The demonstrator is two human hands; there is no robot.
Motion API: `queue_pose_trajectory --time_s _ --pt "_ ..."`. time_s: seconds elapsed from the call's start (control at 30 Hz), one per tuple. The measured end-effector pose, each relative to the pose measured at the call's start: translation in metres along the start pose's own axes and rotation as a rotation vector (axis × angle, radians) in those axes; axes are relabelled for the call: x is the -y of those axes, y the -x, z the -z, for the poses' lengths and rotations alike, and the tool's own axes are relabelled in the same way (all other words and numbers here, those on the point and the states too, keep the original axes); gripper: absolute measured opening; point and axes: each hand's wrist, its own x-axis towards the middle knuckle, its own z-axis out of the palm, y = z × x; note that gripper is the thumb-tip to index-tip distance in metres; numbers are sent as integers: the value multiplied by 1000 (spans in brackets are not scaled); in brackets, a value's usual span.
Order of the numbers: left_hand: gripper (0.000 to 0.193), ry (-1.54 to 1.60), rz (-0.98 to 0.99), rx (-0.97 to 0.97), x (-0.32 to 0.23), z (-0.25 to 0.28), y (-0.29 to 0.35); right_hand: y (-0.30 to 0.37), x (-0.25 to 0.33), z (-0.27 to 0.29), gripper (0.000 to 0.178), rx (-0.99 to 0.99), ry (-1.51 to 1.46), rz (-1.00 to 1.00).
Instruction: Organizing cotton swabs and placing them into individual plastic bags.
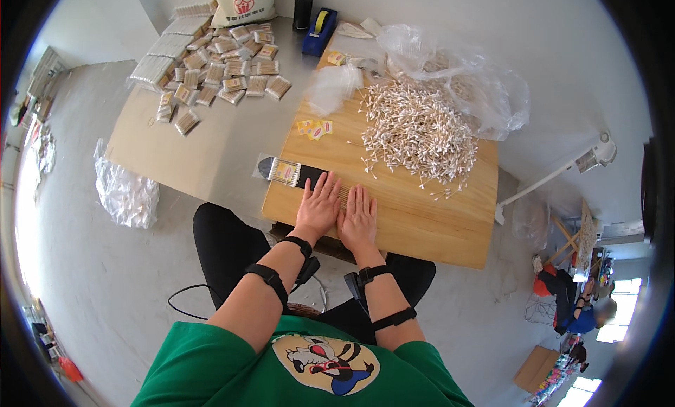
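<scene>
Both hands lie flat, side by side, near the front edge of a wooden board (436,227). My left hand (320,204) has its fingers stretched out, the tips by a black flat strip (311,176). My right hand (358,218) rests close beside it, fingers straight and pointing away. Thin sticks of cotton swabs show between and under the fingers; most of them are hidden. On the strip's left end lies a clear bag of cotton swabs (285,172) with a yellow and white label. Beyond the hands spreads a large heap of loose cotton swabs (422,129).
Small labels (315,129) and clear empty bags (334,87) lie on the board. Filled swab packs (235,68) cover the table's far left, near a tape dispenser (320,32) and black bottle (303,7). A lamp (598,154) stands right; another person (582,319) sits far right.
</scene>
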Motion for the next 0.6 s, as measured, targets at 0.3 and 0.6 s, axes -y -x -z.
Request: queue_pose_trajectory --time_s 0.3,0.6 --pt "54 55 -19 6 2 3 0 -8 6 -8 62 -4 114 -75" --pt "53 297 70 -175 104 27 -16 -10 10 -1 62 52 115 -112"
